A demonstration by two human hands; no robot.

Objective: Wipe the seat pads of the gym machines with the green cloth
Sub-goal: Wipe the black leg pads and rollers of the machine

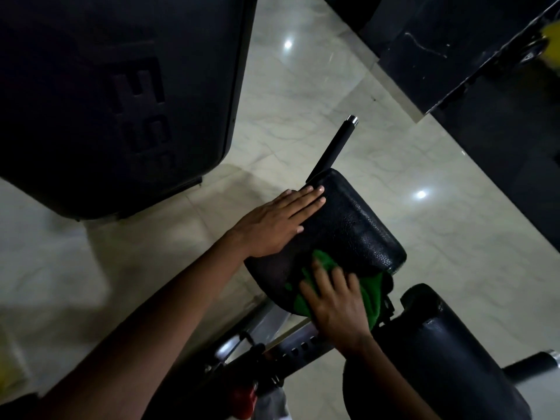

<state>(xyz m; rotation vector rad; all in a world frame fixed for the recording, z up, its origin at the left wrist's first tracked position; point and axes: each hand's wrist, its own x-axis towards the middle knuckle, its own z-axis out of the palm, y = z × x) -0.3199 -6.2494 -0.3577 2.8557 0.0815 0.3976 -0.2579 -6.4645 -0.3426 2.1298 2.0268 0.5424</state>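
A black textured seat pad sits at the middle of the view. My left hand lies flat on its left side, fingers together and pointing toward the far corner. My right hand presses the green cloth onto the near edge of the pad. The cloth is bunched under my palm and spills off the pad's near right edge. A second black pad stands at the lower right, apart from the first.
A black handle bar with a chrome tip juts out beyond the pad. A large dark machine housing fills the upper left. A metal adjustment frame with holes runs under the pad. Pale marble floor lies around, and dark equipment stands at the upper right.
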